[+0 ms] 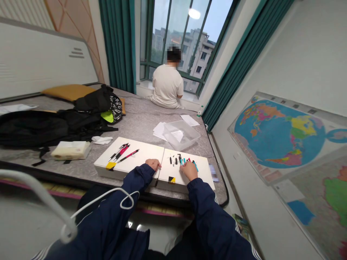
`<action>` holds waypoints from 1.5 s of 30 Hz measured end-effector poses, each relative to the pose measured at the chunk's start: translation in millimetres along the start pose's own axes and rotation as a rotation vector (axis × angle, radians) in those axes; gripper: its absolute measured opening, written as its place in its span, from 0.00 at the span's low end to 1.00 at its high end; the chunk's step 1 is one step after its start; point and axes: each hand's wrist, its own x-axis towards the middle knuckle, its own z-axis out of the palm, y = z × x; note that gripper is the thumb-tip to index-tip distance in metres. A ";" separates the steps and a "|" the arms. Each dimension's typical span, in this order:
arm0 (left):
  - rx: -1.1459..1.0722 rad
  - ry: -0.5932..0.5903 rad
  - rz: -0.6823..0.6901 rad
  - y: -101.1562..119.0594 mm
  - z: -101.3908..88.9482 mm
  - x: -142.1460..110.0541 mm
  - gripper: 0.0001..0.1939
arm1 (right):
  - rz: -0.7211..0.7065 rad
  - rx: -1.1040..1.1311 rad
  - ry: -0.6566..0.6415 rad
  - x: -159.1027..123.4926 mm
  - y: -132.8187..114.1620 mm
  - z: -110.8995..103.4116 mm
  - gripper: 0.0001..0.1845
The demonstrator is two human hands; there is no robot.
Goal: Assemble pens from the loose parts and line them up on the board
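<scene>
The right hand (189, 170), fingers bunched, rests over small black and teal pen parts (180, 160) on a white rectangular board (203, 177); whether it pinches one is hidden. The loosely curled left hand (153, 164) lies just left, at the board's edge; slim red-and-black pens (126, 153) lie beyond it.

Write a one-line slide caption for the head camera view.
Left hand at the seam of two white boards, right hand over small pen parts, assembled pens alongside.

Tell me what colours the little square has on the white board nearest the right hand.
The little square is black and yellow, split diagonally; it shows best in the head view.
</scene>
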 end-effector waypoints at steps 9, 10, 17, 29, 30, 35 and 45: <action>-0.125 0.021 0.100 -12.1 10.4 6.8 0.18 | -0.325 0.518 0.023 -16.7 -22.1 16.0 0.11; -0.166 0.006 0.097 -12.7 11.3 7.3 0.19 | -0.360 0.555 0.007 -19.3 -30.5 23.3 0.12; -0.245 -0.075 0.075 -13.1 2.6 10.1 0.18 | -0.268 0.790 -0.052 -31.8 -63.4 72.4 0.18; -0.608 0.136 -0.075 -19.9 -1.1 22.7 0.21 | -0.392 0.158 0.127 65.1 -40.3 23.7 0.12; -0.603 0.137 -0.074 -19.9 -1.0 22.3 0.21 | -0.420 0.091 0.110 74.4 -42.2 22.3 0.14; -0.602 0.133 -0.085 -21.8 -0.1 22.5 0.20 | -0.577 -0.184 -0.027 99.6 -51.9 24.6 0.15; -0.618 0.151 -0.056 -25.1 2.6 23.6 0.19 | -0.629 -0.220 -0.115 108.2 -42.7 26.2 0.09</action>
